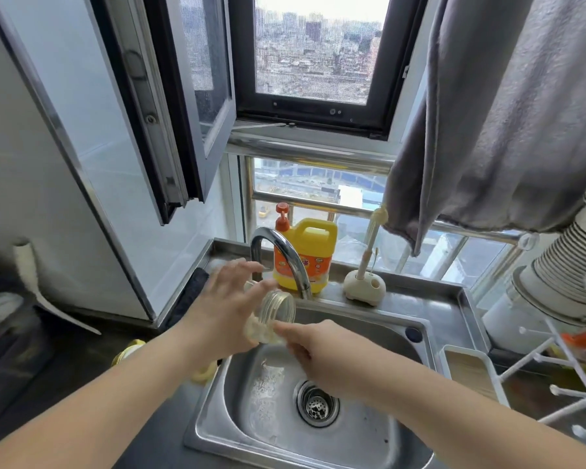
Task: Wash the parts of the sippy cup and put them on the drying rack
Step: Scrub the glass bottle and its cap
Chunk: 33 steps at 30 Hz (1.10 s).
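My right hand (310, 348) pinches the clear sippy cup body (269, 319) by its lower end and holds it tilted over the sink (362, 434), with its threaded mouth just below the faucet (285, 252) spout. My left hand (225, 301) is raised beside the cup, blurred, with fingers spread toward the lever at the faucet's base; I cannot tell whether they touch it. No running water is visible. Yellow cup parts (129, 353) lie on the dark counter left of the sink, one (203, 373) at its rim. The white peg drying rack (555, 363) stands at the right.
A yellow dish soap bottle (307, 255) and a cream brush holder (364, 287) stand behind the sink. A white tray (471, 370) sits between sink and rack. A grey towel (487, 130) hangs at upper right. An open window sash (190, 113) juts in above the faucet.
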Tool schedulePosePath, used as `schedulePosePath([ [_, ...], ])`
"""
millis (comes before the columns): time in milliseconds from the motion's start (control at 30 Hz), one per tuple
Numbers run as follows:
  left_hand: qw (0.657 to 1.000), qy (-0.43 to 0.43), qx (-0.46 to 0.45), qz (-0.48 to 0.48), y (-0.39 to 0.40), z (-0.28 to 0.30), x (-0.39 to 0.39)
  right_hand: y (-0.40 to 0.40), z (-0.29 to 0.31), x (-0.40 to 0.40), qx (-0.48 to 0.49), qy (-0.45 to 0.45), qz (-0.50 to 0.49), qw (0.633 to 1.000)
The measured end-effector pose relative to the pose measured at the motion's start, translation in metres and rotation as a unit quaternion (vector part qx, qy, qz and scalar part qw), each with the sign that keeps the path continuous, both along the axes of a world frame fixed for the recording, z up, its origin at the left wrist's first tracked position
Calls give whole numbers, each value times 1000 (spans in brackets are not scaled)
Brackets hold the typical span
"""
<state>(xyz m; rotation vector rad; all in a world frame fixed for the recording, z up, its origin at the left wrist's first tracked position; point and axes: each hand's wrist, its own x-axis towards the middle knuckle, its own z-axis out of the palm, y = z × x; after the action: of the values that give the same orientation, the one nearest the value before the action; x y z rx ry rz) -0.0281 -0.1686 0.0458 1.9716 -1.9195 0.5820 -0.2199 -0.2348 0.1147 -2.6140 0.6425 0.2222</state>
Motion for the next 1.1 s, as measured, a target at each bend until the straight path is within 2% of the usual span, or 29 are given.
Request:
schedulePosePath([
  [67, 999, 35, 27, -29, 3, -8, 1, -3, -1, 2, -164, 24, 60, 984],
  [133, 996, 64, 42, -54, 5, -15, 0, -5, -3, 4, -261, 44, 75, 961],
  [200, 993, 101, 31, -52, 3, -17, -1, -6, -11, 4, -262, 78, 64, 960],
  [267, 993, 101, 22, -51, -3, -17, -4, -7, -26, 6, -215, 104, 52, 970],
  [333, 996, 63, 18, -65, -6, -25, -7, -7, -38, 7, -111, 109, 15, 988],
  [400, 996, 31, 1, -84, -5, -38, -10, -8, -42, 5, 105, 71, -53, 990],
  [433, 996, 28, -24, -85, -4, -46, -11, -10, -45, 3, 265, 44, -105, 958],
  [500, 991, 53, -95, -75, -4, -53, -16, -16, -48, -3, 540, -19, -184, 821],
  [533, 987, 69, -128, -67, -5, -53, -19, -17, -46, -6, 619, -44, -198, 758],
  [567, 984, 76, -149, -61, -7, -52, -20, -16, -45, -9, 666, -61, -204, 715],
  [600, 982, 78, -160, -62, -9, -51, -21, -14, -44, -10, 683, -66, -207, 697],
  [633, 981, 75, -166, -71, -9, -53, -22, -11, -46, -10, 660, -64, -211, 718],
  [667, 981, 71, -159, -83, -8, -56, -22, -8, -48, -10, 571, -47, -192, 797],
  [700, 983, 68, -140, -93, -7, -60, -22, -7, -47, -11, 419, -9, -150, 895],
  [733, 986, 70, -107, -103, -6, -65, -21, -8, -44, -10, 236, 46, -81, 967],
  [767, 988, 77, -72, -110, -5, -70, -21, -8, -42, -10, 74, 100, -24, 992],
  [833, 988, 114, -37, -98, -7, -76, -21, -8, -44, -10, -130, 117, 19, 984],
  [900, 984, 151, -20, -87, -12, -75, -18, -7, -47, -8, -214, 94, 22, 972],
  [1000, 984, 152, -3, -98, -14, -69, -15, -8, -54, -6, -209, 108, 9, 972],
  [1100, 986, 114, -15, -118, -14, -69, -16, -8, -57, -2, -113, 120, -2, 986],
])
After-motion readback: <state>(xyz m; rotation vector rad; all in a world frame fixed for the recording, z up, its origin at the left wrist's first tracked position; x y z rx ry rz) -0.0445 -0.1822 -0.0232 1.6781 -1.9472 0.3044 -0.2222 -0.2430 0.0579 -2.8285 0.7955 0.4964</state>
